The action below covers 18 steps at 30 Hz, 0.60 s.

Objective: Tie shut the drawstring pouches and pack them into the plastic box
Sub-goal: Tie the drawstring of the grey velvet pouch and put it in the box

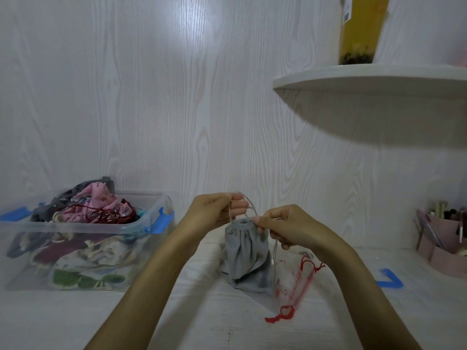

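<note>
A grey drawstring pouch point(246, 256) hangs upright over the white table, its mouth gathered. My left hand point(217, 210) pinches one grey cord just above and left of the mouth. My right hand point(285, 227) pinches the other cord at the mouth's right side; a loop of cord arcs between the two hands and a loose end hangs down beside the pouch. A white sheer pouch with red cords point(295, 284) lies flat on the table just right of the grey one. The clear plastic box point(151, 238) with blue clips stands at the left, heaped with several pouches.
A curved white shelf point(366, 79) juts out at upper right with a yellow drink cup point(358, 29) on it. A pink organiser point(444, 243) with pens stands at the far right. A blue tape mark point(390, 280) lies on the table. The wood-grain wall stands close behind.
</note>
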### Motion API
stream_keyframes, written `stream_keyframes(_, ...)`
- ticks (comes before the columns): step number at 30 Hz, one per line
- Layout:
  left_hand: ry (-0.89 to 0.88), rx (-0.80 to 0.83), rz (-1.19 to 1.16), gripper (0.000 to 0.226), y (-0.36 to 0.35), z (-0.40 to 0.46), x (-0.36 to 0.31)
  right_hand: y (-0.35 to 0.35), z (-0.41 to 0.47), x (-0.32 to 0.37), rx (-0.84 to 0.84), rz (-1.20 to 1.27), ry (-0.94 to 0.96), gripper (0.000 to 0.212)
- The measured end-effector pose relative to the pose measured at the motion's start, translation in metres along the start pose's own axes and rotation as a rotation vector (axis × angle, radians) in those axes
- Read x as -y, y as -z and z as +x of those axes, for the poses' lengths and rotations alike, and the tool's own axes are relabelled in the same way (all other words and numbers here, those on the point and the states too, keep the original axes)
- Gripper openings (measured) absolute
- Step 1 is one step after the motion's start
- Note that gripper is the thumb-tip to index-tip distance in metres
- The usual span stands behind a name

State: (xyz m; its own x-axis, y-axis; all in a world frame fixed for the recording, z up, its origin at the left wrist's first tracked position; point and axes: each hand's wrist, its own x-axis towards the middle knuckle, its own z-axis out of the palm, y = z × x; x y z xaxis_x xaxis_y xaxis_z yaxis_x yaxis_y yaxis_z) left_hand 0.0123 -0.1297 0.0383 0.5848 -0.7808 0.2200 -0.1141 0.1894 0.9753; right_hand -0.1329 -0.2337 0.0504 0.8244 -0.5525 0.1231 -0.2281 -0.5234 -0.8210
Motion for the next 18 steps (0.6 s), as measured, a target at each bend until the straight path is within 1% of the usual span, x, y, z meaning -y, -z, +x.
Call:
stream_keyframes(2,0.083,0.035,-0.221,0.024,0.002,-0.001,-0.005,0.000,-0.001,0.000,0.042,-0.021,-0.020,0.031)
stream_keyframes(3,0.109,0.052,-0.283,0.023,0.004,0.000,-0.006,0.001,-0.001,0.000,0.071,-0.033,-0.031,0.030)
stream_keyframes(4,0.125,0.066,-0.272,0.022,0.005,-0.001,-0.007,0.002,-0.002,0.001,0.105,-0.052,-0.037,0.029)
stream_keyframes(5,0.132,0.081,-0.186,0.022,0.005,-0.001,-0.006,0.004,-0.004,0.002,0.142,-0.075,-0.041,0.028)
stream_keyframes(7,0.135,0.124,0.095,0.021,0.002,-0.005,-0.007,0.010,-0.007,0.004,0.207,-0.128,-0.048,0.028)
stream_keyframes(9,0.129,0.203,0.336,0.021,-0.004,-0.008,-0.004,0.016,-0.012,0.004,0.245,-0.173,-0.062,0.030)
stream_keyframes(11,0.111,0.293,0.470,0.019,-0.007,-0.009,-0.001,0.025,-0.017,0.004,0.249,-0.195,-0.068,0.032)
stream_keyframes(13,0.109,0.392,0.535,0.020,-0.010,-0.009,0.004,0.032,-0.020,0.003,0.204,-0.185,-0.069,0.035)
stream_keyframes(15,0.119,0.506,0.572,0.025,-0.013,-0.010,0.008,0.036,-0.020,0.003,0.113,-0.138,-0.056,0.036)
stream_keyframes(18,0.067,0.684,0.647,0.031,-0.021,-0.014,0.014,0.031,-0.016,0.005,-0.031,-0.073,-0.005,0.037)
